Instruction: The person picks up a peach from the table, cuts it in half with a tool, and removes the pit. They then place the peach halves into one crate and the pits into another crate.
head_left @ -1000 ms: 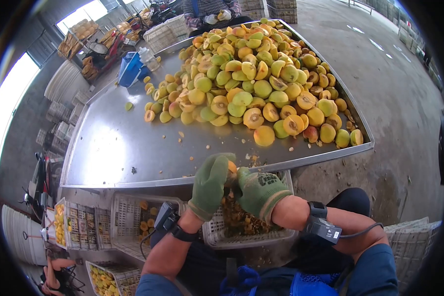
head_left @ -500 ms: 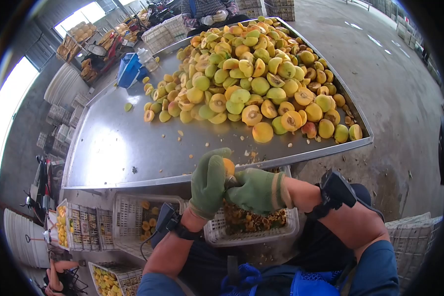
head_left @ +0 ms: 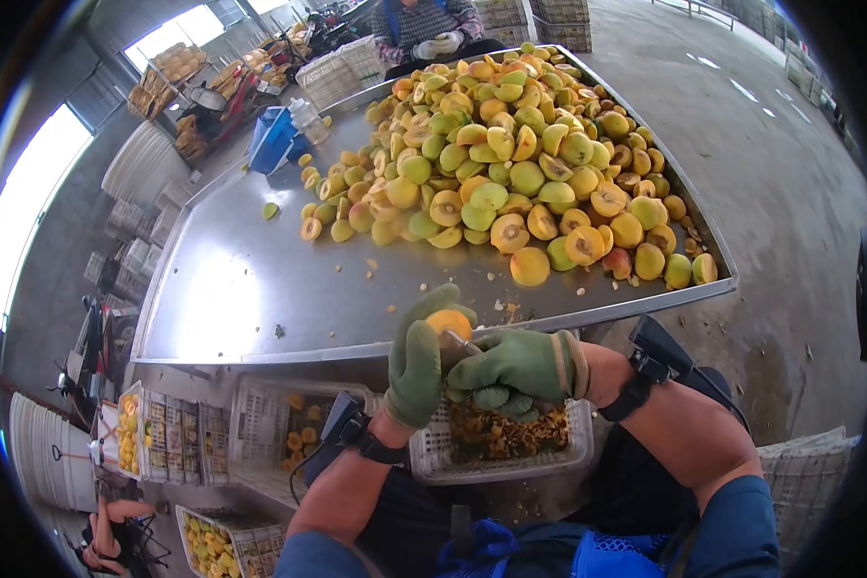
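My left hand (head_left: 415, 371), in a green work glove, is closed around a peach half (head_left: 447, 323) just in front of the table's near edge. My right hand (head_left: 520, 370), gloved the same way, grips a thin metal tool (head_left: 464, 344). The tool's shaft reaches to the cut face of the peach half; its tip is hard to make out and its handle is hidden in my fist. Below both hands stands a white plastic crate (head_left: 501, 472) with brown pits and scraps inside. A large heap of halved peaches (head_left: 491, 164) covers much of the table.
The metal table (head_left: 222, 299) has a raised rim. A blue container (head_left: 272, 143) and a clear bottle (head_left: 308, 120) stand at its far left. Another crate (head_left: 255, 424) holds peach halves at lower left. A person in gloves (head_left: 437, 44) sits across the table.
My right hand has drawn back slightly from my left, so the tool's metal shaft and more of the peach half now show. The whole view has shifted a little.
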The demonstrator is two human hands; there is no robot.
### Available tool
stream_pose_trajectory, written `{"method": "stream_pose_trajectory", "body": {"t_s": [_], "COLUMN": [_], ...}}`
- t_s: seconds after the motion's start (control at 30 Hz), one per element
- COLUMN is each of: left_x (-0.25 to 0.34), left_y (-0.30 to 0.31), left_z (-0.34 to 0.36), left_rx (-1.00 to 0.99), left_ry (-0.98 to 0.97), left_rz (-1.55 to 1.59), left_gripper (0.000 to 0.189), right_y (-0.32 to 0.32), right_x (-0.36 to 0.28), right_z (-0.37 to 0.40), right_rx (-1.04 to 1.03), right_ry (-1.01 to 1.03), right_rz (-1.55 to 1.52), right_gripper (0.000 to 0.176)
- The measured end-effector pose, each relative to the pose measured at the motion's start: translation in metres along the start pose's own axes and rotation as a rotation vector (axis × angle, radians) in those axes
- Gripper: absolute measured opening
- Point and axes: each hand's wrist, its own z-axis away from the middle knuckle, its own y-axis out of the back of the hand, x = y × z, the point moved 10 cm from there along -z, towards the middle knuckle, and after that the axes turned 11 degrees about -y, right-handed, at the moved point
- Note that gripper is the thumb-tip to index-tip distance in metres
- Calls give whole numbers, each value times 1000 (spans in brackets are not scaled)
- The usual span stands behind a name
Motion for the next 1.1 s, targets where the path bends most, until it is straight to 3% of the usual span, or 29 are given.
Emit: {"method": "stream_pose_trajectory", "body": {"t_s": [0.2, 0.3, 0.4, 0.5, 0.6, 0.73, 0.83, 1.0, 1.1], "left_x": [-3, -17, -12, 9, 1, -3, 3, 4, -8], "left_y": [-3, -12, -13, -13, -8, -7, -13, -8, -10], "left_z": [1, -4, -7, -2, 12, 14, 14, 22, 24], "left_rx": [-174, -353, -349, -137, -40, -191, -232, -199, -278], "left_ry": [50, 218, 165, 34, 65, 138, 167, 90, 244], "left_rz": [-213, -338, -132, 32, 26, 33, 15, 30, 134], "left_gripper": [59, 59, 61, 65, 66, 54, 53, 52, 58], "right_y": [10, 15, 11, 6, -2, -2, -9, -37, -48], "right_x": [4, 14, 16, 11, 8, 11, 14, 37, 47], "right_z": [-1, -8, -3, 5, 9, 0, 7, 6, -1], "right_rx": [178, 194, 161, 67, 28, 132, 96, -445, -604], "right_ry": [-5, -7, -63, -21, 11, 16, -7, -83, -42], "right_rz": [310, 371, 348, 190, 161, 360, 292, -187, -211], "right_gripper": [23, 24, 26, 26, 26, 26, 25, 21, 25]}}
